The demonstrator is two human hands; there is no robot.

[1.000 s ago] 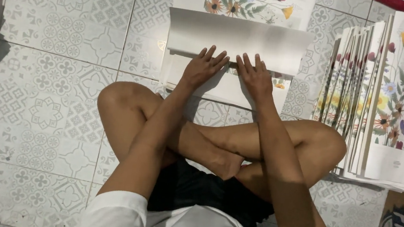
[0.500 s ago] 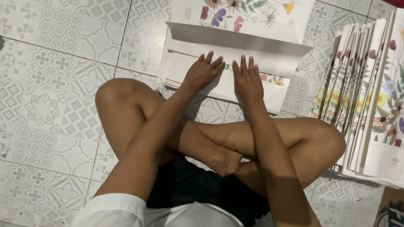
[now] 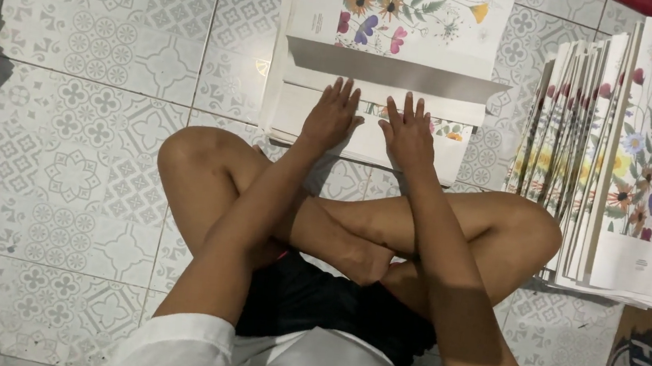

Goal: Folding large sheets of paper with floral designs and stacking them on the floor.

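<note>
Pressing flat, fingers spread, gripping nothing: left hand [image 3: 331, 117] and right hand [image 3: 409, 134] lying side by side, palms down on the white folded flap [image 3: 388, 94] of the floral-printed sheet [image 3: 401, 17]. Sheet resting on a low stack of like sheets [image 3: 362, 142] directly under both hands, on the patterned tile floor [image 3: 92, 102]. Standing well off to the right hand's side, a leaning row of floral sheets [image 3: 628, 150]. Crossing close behind the wrists, bare legs [image 3: 354, 226].

head view – looks steeply down, close over the lap [image 3: 347, 290].
</note>
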